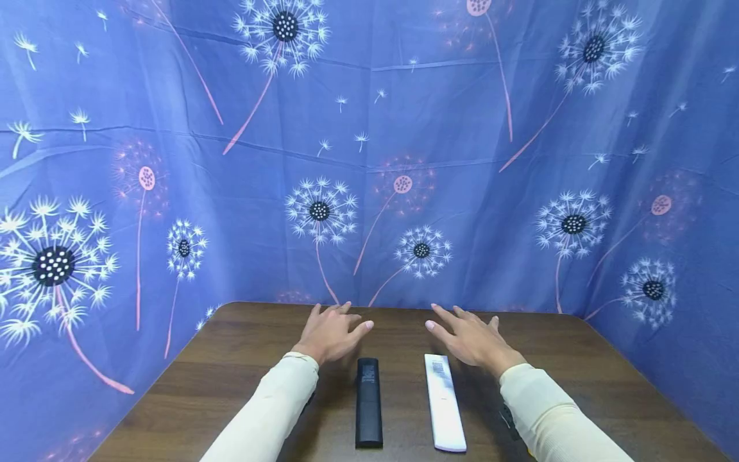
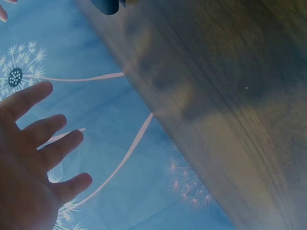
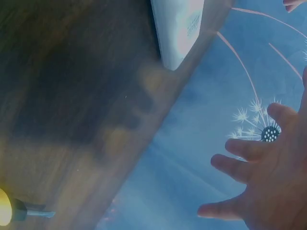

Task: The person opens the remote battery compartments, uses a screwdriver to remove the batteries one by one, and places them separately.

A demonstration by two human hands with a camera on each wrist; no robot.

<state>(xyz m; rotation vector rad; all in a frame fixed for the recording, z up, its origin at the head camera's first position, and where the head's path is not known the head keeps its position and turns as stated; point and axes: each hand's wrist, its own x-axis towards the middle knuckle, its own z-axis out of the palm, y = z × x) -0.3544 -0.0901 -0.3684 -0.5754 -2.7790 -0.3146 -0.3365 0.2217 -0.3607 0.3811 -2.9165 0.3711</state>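
Note:
My left hand (image 1: 330,335) is held over the far part of the table, fingers spread and holding nothing. The right hand (image 1: 475,341) mirrors it on the other side, also spread and bare. Between the two forearms lies a black remote control (image 1: 369,404), nearer the left hand. A white remote control (image 1: 444,404) lies to its right, slightly slanted, with its far end near my right thumb. In the left wrist view the left hand (image 2: 33,148) has its fingers apart; the right wrist view shows the right hand (image 3: 268,167) likewise.
The brown wooden table (image 1: 190,378) ends at a blue curtain (image 1: 369,160) with dandelion prints. Partly behind the right sleeve is a dark object (image 1: 509,420). A yellow and black tool with a metal shaft (image 3: 18,211) shows in the right wrist view.

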